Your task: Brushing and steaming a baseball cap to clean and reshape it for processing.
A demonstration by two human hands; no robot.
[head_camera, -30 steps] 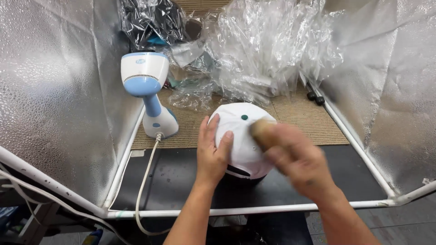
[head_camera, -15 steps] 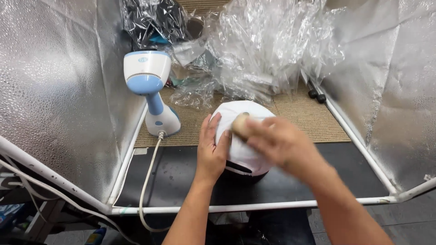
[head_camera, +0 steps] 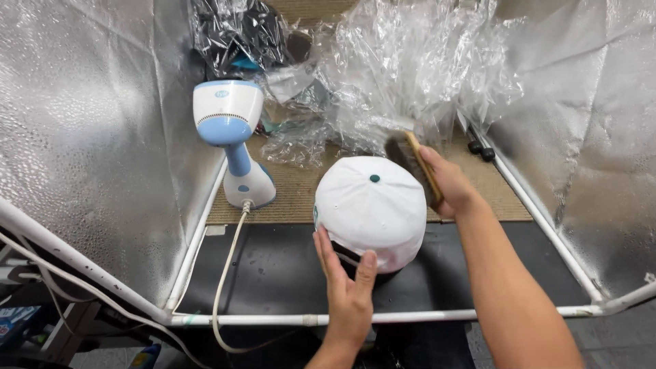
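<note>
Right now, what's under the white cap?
The white cap sits on something dark and rounded, just peeking out at its lower edge above the black mat. The cap covers the rest.

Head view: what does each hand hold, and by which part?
Right hand grips a wooden brush by its back. Left hand steadies the white cap at its lower side.

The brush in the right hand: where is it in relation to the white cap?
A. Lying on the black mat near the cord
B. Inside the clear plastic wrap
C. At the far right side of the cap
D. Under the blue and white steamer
C. The right hand holds the brush with its bristles at the far right side of the white cap, while the left hand steadies the cap's near edge.
</note>
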